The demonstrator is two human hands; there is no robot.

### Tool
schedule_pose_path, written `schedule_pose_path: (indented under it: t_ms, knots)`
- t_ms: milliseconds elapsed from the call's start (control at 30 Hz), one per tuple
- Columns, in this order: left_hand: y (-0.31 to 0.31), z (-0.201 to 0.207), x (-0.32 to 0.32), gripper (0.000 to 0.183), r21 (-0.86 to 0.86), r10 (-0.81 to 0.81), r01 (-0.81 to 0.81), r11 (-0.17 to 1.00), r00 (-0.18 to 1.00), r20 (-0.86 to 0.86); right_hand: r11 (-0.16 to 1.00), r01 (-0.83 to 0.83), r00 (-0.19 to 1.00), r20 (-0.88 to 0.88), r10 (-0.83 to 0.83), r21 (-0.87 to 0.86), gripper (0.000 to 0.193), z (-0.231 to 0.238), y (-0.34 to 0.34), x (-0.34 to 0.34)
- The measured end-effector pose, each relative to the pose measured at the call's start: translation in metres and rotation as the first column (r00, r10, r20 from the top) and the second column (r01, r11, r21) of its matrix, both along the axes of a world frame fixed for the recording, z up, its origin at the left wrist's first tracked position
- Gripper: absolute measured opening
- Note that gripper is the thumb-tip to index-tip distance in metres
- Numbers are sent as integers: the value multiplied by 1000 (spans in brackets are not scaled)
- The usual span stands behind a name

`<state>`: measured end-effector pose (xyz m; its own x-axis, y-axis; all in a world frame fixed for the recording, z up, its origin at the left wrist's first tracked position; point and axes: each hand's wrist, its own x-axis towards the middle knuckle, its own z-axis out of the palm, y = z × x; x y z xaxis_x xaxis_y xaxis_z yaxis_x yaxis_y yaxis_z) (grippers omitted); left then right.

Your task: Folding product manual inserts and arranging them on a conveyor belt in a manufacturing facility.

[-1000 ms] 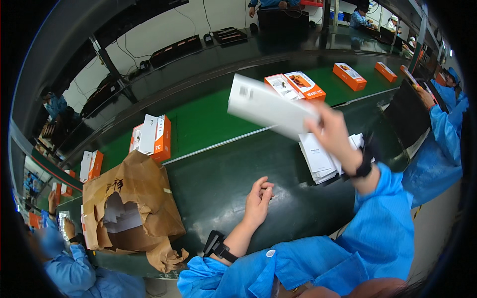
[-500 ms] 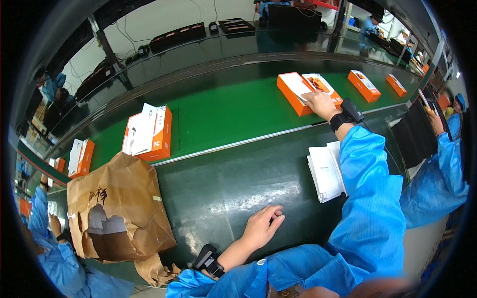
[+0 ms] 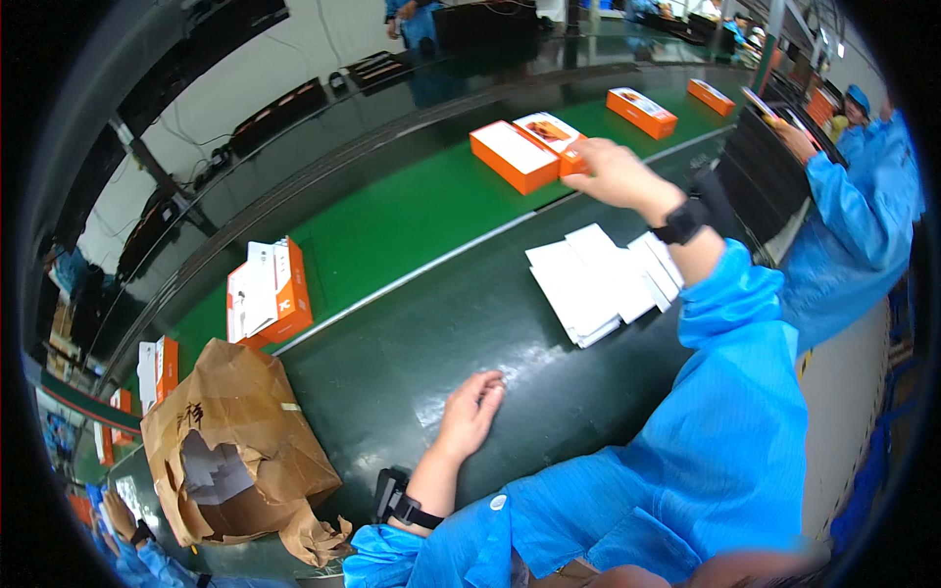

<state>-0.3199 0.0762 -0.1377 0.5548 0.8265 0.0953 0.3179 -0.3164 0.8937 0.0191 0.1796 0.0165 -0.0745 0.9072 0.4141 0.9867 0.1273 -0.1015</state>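
Observation:
My right hand (image 3: 613, 174) reaches out over the green conveyor belt (image 3: 412, 211) and curls its fingers on the near right corner of an open orange box (image 3: 510, 152) with a white leaflet lying in it. My left hand (image 3: 470, 412) rests palm down on the dark table top (image 3: 392, 363), fingers loosely apart, holding nothing. A spread stack of white leaflets (image 3: 598, 284) lies on the table between the two hands, under my right forearm.
A torn brown paper bag (image 3: 235, 451) stands at the left of the table. More orange boxes (image 3: 270, 294) (image 3: 642, 111) ride the belt. A co-worker in blue (image 3: 863, 196) stands at the right, and another person's hand (image 3: 123, 514) shows lower left.
My right hand carried a white leaflet from above the table to the orange box, laid it in, and now sits at the box's right corner. The left hand has stayed put.

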Motion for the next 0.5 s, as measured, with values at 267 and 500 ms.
schedule_pose_path:
  t_ms: [267,500]
  knots:
    - [-1,-5,14,25,36,183,-198,979,951,248,741,469,799,-126,-588,-479,80,-105,-113,148]
    - [-26,26,82,30,-343,-25,138,929,949,314,828,410,790,-305,-532,-382,72,-163,-95,122]
